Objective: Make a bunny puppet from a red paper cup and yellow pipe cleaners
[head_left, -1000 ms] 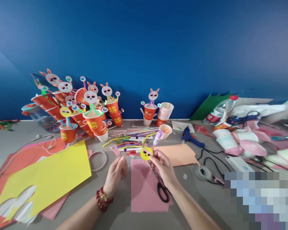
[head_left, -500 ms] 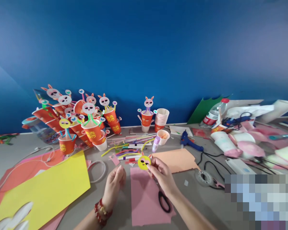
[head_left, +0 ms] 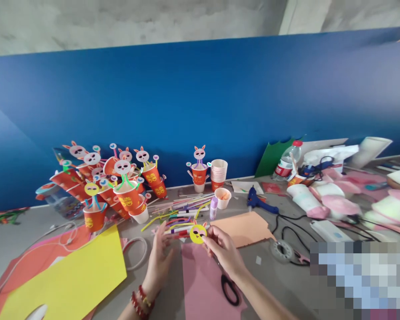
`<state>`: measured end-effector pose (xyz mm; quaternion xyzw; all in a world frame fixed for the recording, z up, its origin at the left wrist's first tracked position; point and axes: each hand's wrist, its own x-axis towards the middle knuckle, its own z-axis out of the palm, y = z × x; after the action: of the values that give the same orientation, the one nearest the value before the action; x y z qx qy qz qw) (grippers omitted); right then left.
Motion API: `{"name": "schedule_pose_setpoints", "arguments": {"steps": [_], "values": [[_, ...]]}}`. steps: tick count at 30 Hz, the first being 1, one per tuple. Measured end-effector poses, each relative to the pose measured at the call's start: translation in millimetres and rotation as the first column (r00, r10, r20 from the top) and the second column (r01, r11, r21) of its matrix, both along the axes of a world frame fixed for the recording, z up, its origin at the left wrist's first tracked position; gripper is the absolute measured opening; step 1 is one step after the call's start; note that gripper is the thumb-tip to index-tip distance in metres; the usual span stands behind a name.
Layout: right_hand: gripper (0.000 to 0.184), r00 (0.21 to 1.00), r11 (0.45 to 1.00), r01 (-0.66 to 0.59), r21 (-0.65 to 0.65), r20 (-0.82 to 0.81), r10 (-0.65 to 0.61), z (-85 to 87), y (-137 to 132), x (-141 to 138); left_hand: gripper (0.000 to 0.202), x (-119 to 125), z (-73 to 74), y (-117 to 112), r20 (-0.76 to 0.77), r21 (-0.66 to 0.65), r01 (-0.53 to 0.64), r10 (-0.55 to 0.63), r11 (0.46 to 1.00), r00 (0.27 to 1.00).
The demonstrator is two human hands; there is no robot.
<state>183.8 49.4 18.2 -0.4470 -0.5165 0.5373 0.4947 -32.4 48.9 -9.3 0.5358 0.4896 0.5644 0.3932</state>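
My right hand (head_left: 225, 250) pinches a round yellow paper face (head_left: 196, 234) with pink-edged ears and dark eyes, held above the near edge of the pens. To the left, my left hand (head_left: 160, 255) has its fingers apart and holds nothing; a beaded bracelet circles its wrist. Several markers and pens (head_left: 183, 224) lie just beyond both hands. Beneath the right hand is a pink paper sheet (head_left: 200, 280), with black-handled scissors (head_left: 230, 290) lying on it, their blades partly hidden. A purple glue stick (head_left: 214, 208) stands behind the face, beside a paper cup (head_left: 223, 198).
Orange cups with rabbit faces (head_left: 126, 195) crowd the left back. A cup stack (head_left: 218, 175) stands mid-back. On the right are a blue glue gun (head_left: 262, 201), a tape roll (head_left: 282, 251), black cables and a bottle (head_left: 288, 162). Yellow paper (head_left: 70, 278) lies front left.
My left hand has gone from loosely closed to open, fingers stretched toward the pens. The right hand keeps its pinch on the yellow face. The view has tipped upward.
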Motion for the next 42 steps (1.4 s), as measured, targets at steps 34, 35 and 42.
{"name": "schedule_pose_setpoints", "arguments": {"steps": [34, 35, 42], "values": [[0.02, 0.987, 0.973, -0.161, 0.167, 0.056, 0.153, -5.9, -23.9, -24.5, 0.023, 25.2, -2.6, -36.6, 0.965, -0.127, 0.891, -0.155, 0.436, 0.213], [0.021, 0.987, 0.974, -0.161, 0.161, 0.04, 0.156, -4.8, -24.4, -24.5, 0.023, 25.6, -2.7, -36.6, 0.958, -0.128, 0.888, -0.177, 0.441, 0.226], [0.025, 0.96, 0.975, -0.222, 0.007, -0.175, 0.22, -2.5, -23.6, -21.2, 0.035, 28.9, 7.7, -32.2, 0.789, -0.325, 0.743, -0.265, 0.584, 0.554]]}}
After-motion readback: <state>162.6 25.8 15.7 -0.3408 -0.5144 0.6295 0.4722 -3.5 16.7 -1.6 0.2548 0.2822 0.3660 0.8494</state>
